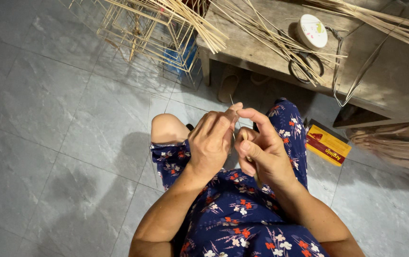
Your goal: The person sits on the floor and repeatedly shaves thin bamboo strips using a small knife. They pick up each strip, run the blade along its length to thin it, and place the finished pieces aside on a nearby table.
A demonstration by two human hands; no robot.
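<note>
Head view: two hands met above the lap. Left hand (211, 143) pinched one thin bamboo sliver (233, 124); right hand (264, 152) closed around one small knife (257, 177). One wooden counter (395, 76) carried one pair of scissors (305, 66), one tape roll (312, 31).

Thin bamboo strip (233, 124) btwn hands: pale, dry, matt. Surface (395, 71): rough grey weathered wood, unfinished. Scissors (305, 66): dull dark metal. Tape roll (312, 31): white, slightly glossy. Floor (47, 143): smooth grey stone-look tile w/ soft sheen. Dress (242, 214): soft matt floral cloth. Box (327, 146): yellow-red printed card.
</note>
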